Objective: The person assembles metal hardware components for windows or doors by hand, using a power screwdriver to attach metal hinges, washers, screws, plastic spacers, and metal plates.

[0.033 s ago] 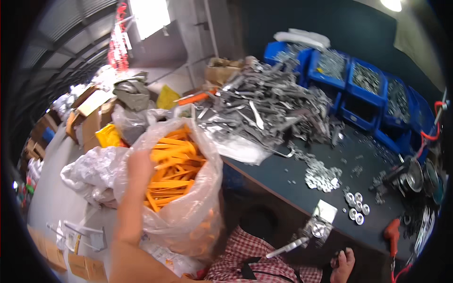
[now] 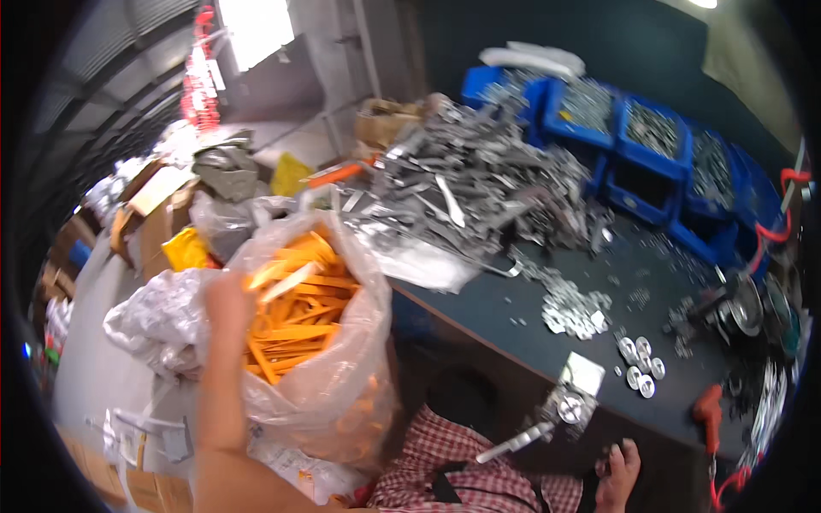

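At the mouth of the clear plastic bag (image 2: pixel 329 376) beside the tabletop's left edge: left hand (image 2: pixel 227 299) reaching in among the orange plastic strips (image 2: pixel 299 329), fingers hidden by the film, so grip impossible to tell. Best to part the film wide, close on one strip near its end and lift straight up, avoiding snags on the tangle. Right hand (image 2: pixel 617 474) low at the tabletop's (image 2: pixel 487 308) near edge, fingers spread, holding nothing. Just beyond, a metal bracket (image 2: pixel 569 398), round washers (image 2: pixel 641 363), then the grey scrap heap (image 2: pixel 479 188) and blue bins (image 2: pixel 650 137) along the far edge.
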Motion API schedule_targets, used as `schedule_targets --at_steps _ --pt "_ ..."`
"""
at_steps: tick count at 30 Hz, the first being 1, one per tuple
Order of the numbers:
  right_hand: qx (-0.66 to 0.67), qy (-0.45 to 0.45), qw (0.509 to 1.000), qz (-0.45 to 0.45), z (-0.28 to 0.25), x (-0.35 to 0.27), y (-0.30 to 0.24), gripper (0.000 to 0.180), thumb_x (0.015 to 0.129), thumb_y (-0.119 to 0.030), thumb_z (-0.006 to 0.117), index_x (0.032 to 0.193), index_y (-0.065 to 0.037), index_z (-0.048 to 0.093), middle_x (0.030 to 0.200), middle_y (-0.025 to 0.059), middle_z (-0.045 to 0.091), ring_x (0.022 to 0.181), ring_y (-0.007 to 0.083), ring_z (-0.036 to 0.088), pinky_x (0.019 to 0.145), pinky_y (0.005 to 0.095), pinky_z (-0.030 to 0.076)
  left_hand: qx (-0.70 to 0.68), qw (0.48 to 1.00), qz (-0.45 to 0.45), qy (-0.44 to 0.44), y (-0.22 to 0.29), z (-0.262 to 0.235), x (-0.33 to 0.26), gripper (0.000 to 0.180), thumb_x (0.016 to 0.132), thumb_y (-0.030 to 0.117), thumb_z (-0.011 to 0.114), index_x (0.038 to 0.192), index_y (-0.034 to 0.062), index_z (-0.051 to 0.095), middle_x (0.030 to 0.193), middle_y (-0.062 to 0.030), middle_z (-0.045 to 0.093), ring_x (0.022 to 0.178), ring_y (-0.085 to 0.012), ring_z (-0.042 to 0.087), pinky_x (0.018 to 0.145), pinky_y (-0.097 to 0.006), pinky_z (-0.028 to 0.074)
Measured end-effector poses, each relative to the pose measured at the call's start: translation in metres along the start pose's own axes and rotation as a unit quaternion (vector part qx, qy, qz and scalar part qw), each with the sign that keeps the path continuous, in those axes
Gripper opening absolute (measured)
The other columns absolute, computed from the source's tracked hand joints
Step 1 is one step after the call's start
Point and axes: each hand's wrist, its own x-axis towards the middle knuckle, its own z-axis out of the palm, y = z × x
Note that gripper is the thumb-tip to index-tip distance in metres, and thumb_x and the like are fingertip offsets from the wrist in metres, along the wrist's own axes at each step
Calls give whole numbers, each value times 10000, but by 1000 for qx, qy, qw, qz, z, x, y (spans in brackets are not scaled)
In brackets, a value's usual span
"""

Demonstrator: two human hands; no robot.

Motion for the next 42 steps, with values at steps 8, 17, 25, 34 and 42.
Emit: schedule_targets --at_steps 8,17,25,34,42 --pt "-130 -184 974 4 75 13 -33 152 801 -133 586 884 -7 566 643 4 560 551 42 486 500 181 381 -666 682 -25 -299 67 -4 -164 145 859 215 489 817 77 479 644 30 439 524 -39 382 460 -182 315" --pt "-422 -217 880 -33 85 61 -62 270 823 -273 517 771 -17 584 585 86 547 534 208 521 548 318 417 -764 439 -40 -471 180 17 -222 197 842 232 539 793 72 434 595 16 435 468 -48 365 442 -187 296" --pt "-466 -105 813 -332 78 42 -45 610 601 -358 733 1044 -9 501 1070 162 477 1001 330 453 854 390 371 -756 405 -144 -494 173 35 -241 196 882 251 467 915 60 497 681 -19 522 507 -77 452 473 -198 370" --pt "-464 -99 826 -304 94 36 -22 668 549 -336 767 1069 -34 478 1085 148 461 1043 332 436 889 416 338 -798 252 -102 -537 176 42 -234 318 882 329 439 774 41 517 546 -32 471 429 -121 439 415 -228 373" --pt "-454 -91 821 -335 89 41 -15 608 575 -305 753 1057 -47 490 1092 146 463 1057 335 430 897 424 338 -780 298 -104 -540 178 45 -241 390 883 391 404 745 44 516 527 -52 482 442 -145 480 425 -234 398"
